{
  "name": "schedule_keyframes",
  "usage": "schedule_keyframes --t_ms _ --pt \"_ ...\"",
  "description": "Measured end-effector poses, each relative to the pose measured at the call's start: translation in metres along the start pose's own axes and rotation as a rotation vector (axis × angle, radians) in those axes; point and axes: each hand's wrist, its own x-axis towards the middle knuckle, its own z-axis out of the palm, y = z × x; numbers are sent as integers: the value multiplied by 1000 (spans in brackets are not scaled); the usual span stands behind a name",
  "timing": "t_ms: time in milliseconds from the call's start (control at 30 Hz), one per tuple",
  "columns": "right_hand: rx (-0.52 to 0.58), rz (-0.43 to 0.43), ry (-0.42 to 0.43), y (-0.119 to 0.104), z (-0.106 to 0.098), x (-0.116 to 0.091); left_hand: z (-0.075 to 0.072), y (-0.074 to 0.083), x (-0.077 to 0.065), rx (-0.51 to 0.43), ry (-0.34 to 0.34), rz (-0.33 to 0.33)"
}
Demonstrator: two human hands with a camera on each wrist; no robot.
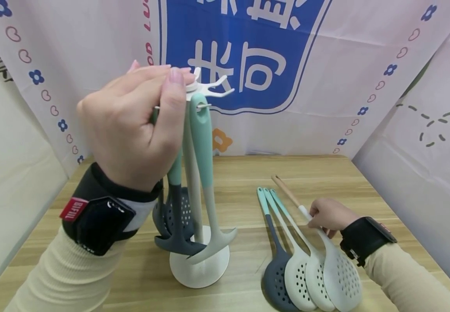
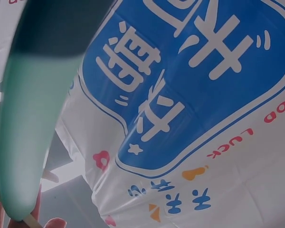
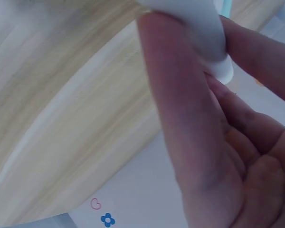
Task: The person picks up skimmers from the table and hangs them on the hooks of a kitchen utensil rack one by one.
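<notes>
At left, the left hand point(image 1: 135, 121) grips the rack point(image 1: 194, 186) by its top; at lower right, the right hand point(image 1: 332, 214) pinches a slotted spoon point(image 1: 333, 258).

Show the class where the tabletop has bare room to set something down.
Bare tabletop lies between the white base and the dark skimmer, running back to the printed backdrop. Crowded: the stand, where utensils hang by the left hand; and the right, where four skimmers overlap, the right hand holding the wooden-handled one.
</notes>
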Motion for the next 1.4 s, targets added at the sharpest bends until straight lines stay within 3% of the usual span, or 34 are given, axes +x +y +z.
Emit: schedule_keyframes --t_ms 1000,1400 --pt "-27 -147 46 -35 -6 -11 -2 -3 -4 -6 -16 -6" --pt "-125 -196 117 -51 -5 -18 -1 -2 -3 -12 -12 1"
